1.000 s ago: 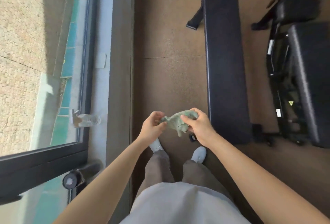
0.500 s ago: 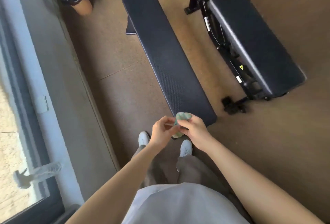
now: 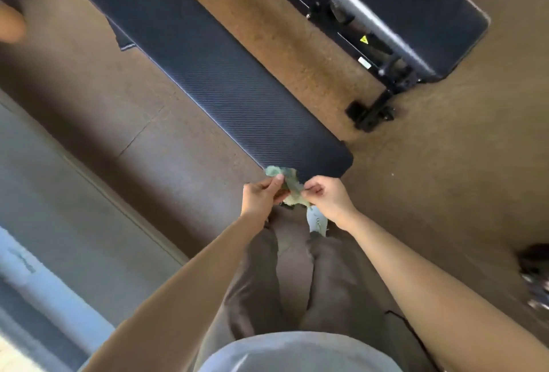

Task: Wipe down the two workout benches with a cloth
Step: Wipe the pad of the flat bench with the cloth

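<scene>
Cloth (image 3: 292,193) bunched between both hands, left hand (image 3: 261,198) and right hand (image 3: 326,198) each pinching it with curled fingers, flat workout bench (image 3: 208,74) end just beyond them, second bench (image 3: 401,6) farther beyond right hand

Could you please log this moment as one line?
phase: pre-wipe | left hand: pinches crumpled pale green cloth | right hand: pinches cloth | flat black bench: near end beyond cloth | black adjustable bench: untouched

Yellow warning triangle (image 3: 366,40) on the bench frame (image 3: 350,40) (white label (image 3: 364,63) illegible).
</scene>
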